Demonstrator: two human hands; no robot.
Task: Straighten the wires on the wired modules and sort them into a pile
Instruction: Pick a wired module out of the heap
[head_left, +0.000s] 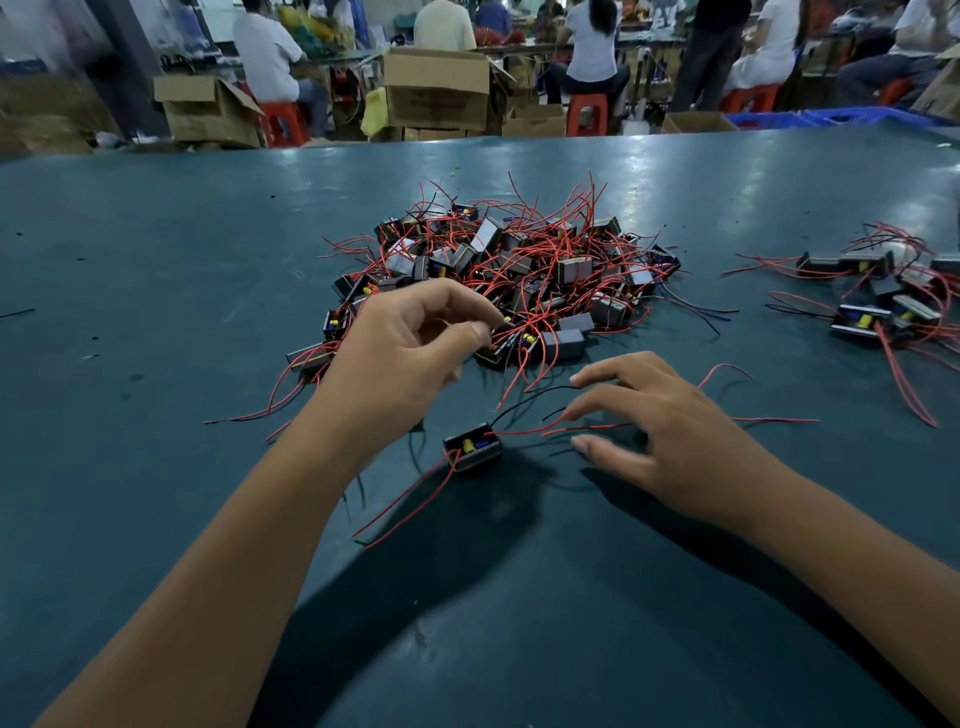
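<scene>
A tangled heap of small black wired modules (519, 265) with red and black leads lies mid-table. My left hand (410, 348) hovers at the heap's near edge, thumb and fingers curled toward a module (501, 351) there; whether it pinches anything I cannot tell. One lone module (471, 447) lies on the table between my hands, its red wires (524, 431) running right. My right hand (660, 436) spreads over those wires, fingertips touching them. A smaller sorted pile of modules (878, 296) sits at the far right.
The dark green table (156, 291) stretches wide to the left and toward me. Beyond its far edge stand cardboard boxes (436, 93), red stools, blue crates (831, 117) and several seated people at other benches.
</scene>
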